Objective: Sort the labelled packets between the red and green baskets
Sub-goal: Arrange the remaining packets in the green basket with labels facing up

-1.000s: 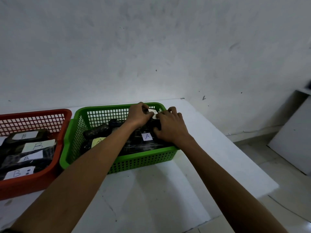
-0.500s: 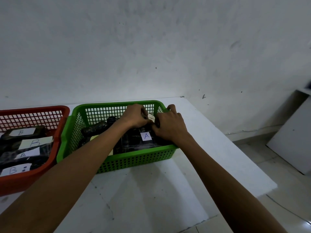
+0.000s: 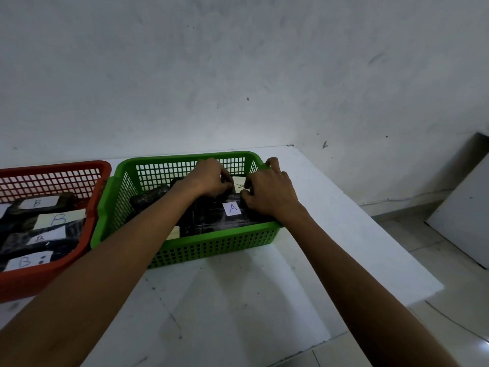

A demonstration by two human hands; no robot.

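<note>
Inside the green basket [image 3: 225, 234], toward its back right corner, fingers [image 3: 227, 181] of the left hand [image 3: 210, 178] and fingers [image 3: 247, 194] of the right hand [image 3: 268, 192] are curled and clamped on a dark packet [image 3: 239, 184], one hand on each side of its cream label. One right finger reaches the far rim. Just in front lies the A packet [image 3: 232, 208], under the right hand's edge. Another packet [image 3: 150, 198] lies at the basket's back left. Just beside it on the white tabletop [image 3: 238, 300] stands the red basket [image 3: 39, 282], holding B packets [image 3: 57, 219].
</note>
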